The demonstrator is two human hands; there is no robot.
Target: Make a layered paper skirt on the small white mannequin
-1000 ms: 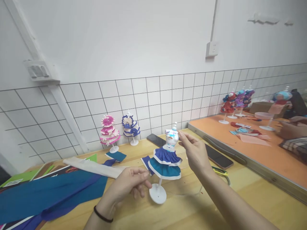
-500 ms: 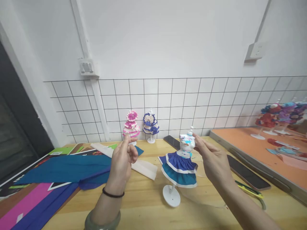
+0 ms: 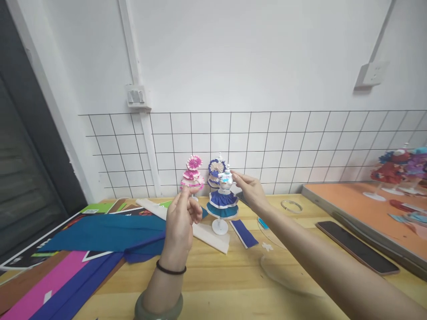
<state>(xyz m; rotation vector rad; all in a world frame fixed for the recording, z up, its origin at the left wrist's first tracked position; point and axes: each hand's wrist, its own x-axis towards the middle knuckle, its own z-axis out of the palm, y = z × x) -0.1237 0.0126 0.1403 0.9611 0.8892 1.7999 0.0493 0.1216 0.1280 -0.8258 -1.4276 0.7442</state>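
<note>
A small white dress form (image 3: 226, 181) has a skirt in two tiers (image 3: 223, 202), blue above teal, both with white edging. Blue smears mark its torso. Fingers of my right hand (image 3: 250, 189) pinch its upper side. The form stands nearly upright, its round base (image 3: 220, 226) over the end of a white cloth strip (image 3: 213, 240); whether it bears weight there I cannot tell. To the left, my left hand (image 3: 183, 213) is raised with fingers curled and the tips close together; anything between them is too small or hidden to make out.
Behind stand a pink dress form (image 3: 193, 173) and a blue-and-cream one (image 3: 215, 166). Teal cloth (image 3: 106, 233) covers the left side. A blue strip (image 3: 245, 233), a white star-shaped piece (image 3: 267, 246) and a phone (image 3: 356, 246) lie rightward. An orange raised surface (image 3: 347, 195) holds several more forms.
My right hand has carried the dress form away from me and leftward in the view. The blue strip and star-shaped piece have come into sight. The camera has turned slightly left.
</note>
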